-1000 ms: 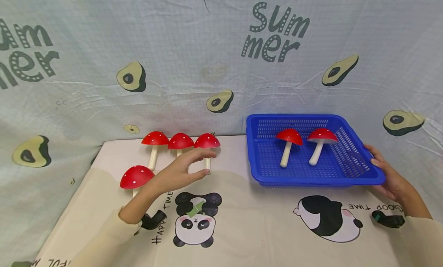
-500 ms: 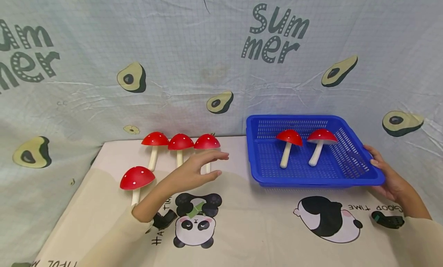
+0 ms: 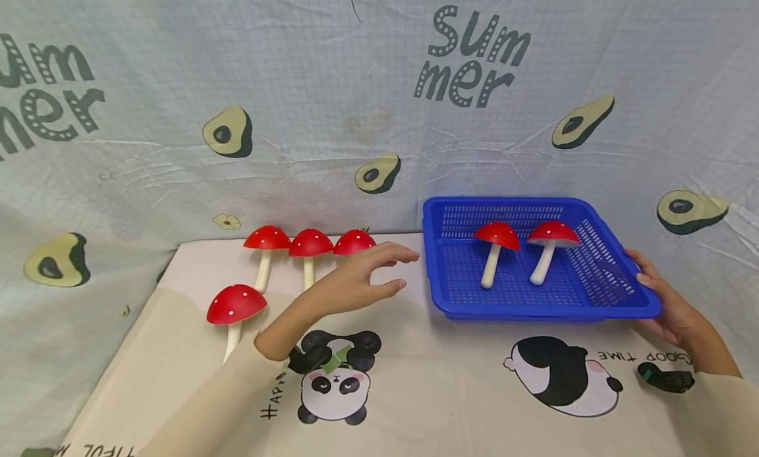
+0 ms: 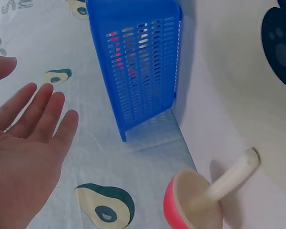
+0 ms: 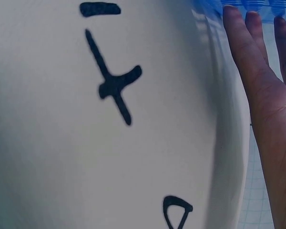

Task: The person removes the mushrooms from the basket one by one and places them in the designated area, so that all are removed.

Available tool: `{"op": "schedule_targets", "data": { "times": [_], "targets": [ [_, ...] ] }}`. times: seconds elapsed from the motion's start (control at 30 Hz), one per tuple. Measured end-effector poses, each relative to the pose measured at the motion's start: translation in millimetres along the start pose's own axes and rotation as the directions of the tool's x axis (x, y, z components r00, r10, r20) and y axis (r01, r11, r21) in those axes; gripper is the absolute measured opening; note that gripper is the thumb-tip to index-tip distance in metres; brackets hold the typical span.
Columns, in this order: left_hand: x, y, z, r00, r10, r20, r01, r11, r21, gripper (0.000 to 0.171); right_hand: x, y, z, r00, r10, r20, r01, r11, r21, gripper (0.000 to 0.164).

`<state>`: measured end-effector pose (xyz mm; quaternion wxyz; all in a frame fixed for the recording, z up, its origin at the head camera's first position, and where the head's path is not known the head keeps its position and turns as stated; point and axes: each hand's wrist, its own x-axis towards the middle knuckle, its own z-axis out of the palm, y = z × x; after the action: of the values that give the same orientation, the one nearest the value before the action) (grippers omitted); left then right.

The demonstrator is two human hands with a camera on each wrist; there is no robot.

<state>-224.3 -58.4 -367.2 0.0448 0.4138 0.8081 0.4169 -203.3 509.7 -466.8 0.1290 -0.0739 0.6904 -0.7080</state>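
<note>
My left hand [image 3: 350, 284] hovers between the row of toy mushrooms and the basket, fingers extended and thumb apart, holding nothing. Below it, a red-capped, white-stemmed mushroom [image 3: 354, 241] at the row's right end is partly hidden. Two similar toys, a left mushroom [image 3: 266, 238] and a middle mushroom [image 3: 310, 243], complete the row, while another mushroom [image 3: 236, 305] lies nearer. On the right, my right hand [image 3: 670, 307] grips the side of a blue plastic basket [image 3: 551, 311], its thumb at the rim. Inside lie two mushrooms, one left [image 3: 497, 236] and one right [image 3: 553, 233].
A pale cloth [image 3: 439, 391] printed with pandas and lettering covers the table. Behind the basket rises a light curtain [image 3: 308, 114] with avocado prints. Dark bands [image 3: 665, 376] show at both wrists.
My left hand has moved right, away from the mushroom row and closer to the basket, with its fingers still apart. My right hand, the basket and the mushrooms have stayed in place.
</note>
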Motion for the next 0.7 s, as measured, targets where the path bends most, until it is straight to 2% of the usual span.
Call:
{"op": "schedule_targets", "data": {
  "times": [0.1, 0.3, 0.57, 0.7],
  "targets": [
    [7.9, 0.8, 0.8, 1.0, 0.01, 0.009, -0.01, 1.0, -0.011, 0.043, 0, 2, -1, 1.0, -0.001, 0.001, 0.001, 1.0, -0.004, 0.055],
    [20.0, 2.2, 0.4, 0.999, -0.014, 0.034, 0.015, 1.0, -0.025, 0.045, 1, 3, -1, 1.0, -0.014, 0.007, 0.014, 1.0, 0.002, 0.056],
    [34.1, 1.1, 0.4, 0.999, 0.003, 0.041, 0.001, 0.995, -0.098, 0.043, 1, 6, -5, 1.0, -0.028, 0.011, 0.028, 1.0, -0.002, 0.056],
    [40.5, -1.0, 0.7, 0.999, -0.009, 0.045, 0.014, 0.994, -0.108, 0.043, 1, 7, -4, 1.0, -0.019, 0.005, 0.019, 1.0, -0.006, 0.056]
  ]
}}
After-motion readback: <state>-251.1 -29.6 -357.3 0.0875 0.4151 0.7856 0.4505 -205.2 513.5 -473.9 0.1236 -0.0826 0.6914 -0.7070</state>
